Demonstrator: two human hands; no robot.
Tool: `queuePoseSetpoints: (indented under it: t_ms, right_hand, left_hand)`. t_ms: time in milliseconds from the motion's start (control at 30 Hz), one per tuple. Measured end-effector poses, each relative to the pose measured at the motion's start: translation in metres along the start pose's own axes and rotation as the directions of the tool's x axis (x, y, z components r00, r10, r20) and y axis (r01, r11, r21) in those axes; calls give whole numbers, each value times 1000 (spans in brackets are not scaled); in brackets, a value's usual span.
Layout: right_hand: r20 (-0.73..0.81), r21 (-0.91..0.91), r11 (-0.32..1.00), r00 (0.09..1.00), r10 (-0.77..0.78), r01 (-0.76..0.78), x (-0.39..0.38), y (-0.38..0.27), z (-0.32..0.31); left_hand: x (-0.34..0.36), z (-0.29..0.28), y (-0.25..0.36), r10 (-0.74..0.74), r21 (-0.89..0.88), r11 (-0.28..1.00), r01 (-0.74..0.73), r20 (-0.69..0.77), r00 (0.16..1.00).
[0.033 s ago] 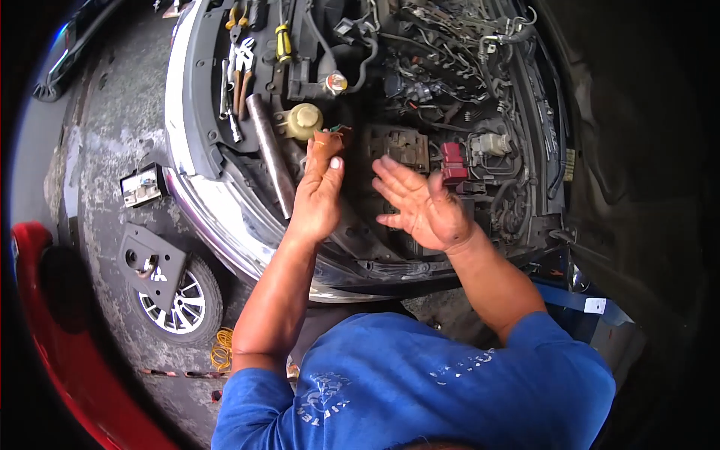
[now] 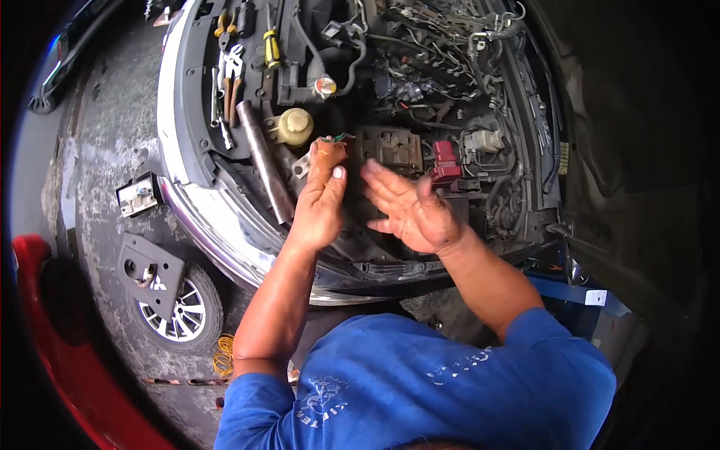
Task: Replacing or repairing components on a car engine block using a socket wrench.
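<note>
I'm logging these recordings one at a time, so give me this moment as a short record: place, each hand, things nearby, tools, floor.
Place: car engine bay
Left hand: holds a brown piece; exact kind unclear
Right hand: open, nothing visible in it
Nearby: metal tube, yellowish reservoir, red cover
Tools: yellow screwdriver, yellow-handled pliers
Floor: wheel, yellow cord

Bright light falls on a stained grey floor (image 2: 124, 105), apparently concrete, while the far right lies dark.
</note>
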State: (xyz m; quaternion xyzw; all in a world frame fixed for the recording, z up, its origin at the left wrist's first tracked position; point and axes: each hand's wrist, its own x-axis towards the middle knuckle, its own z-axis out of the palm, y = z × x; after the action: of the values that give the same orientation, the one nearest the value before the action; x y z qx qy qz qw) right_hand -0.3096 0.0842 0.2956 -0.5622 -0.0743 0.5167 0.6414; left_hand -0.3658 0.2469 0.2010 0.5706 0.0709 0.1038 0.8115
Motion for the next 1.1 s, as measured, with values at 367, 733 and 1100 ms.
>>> queuePoseSetpoints:
  t_ms: [367,733,1100]
  right_hand:
    - [-224,-1,969,944,-243,249,36,3,-12]
    - [-112,-960,272,790,-603,72,6,-12,-15]
    - [127,-969,109,828,-547,221,11,-18,-9]
  left_hand:
    - [-9,50,-28,351,212,909,-358,73,934]
    - [16,13,-8,-127,-854,439,278,247,961]
    - [0,14,-20,-324,-801,519,298,139,936]
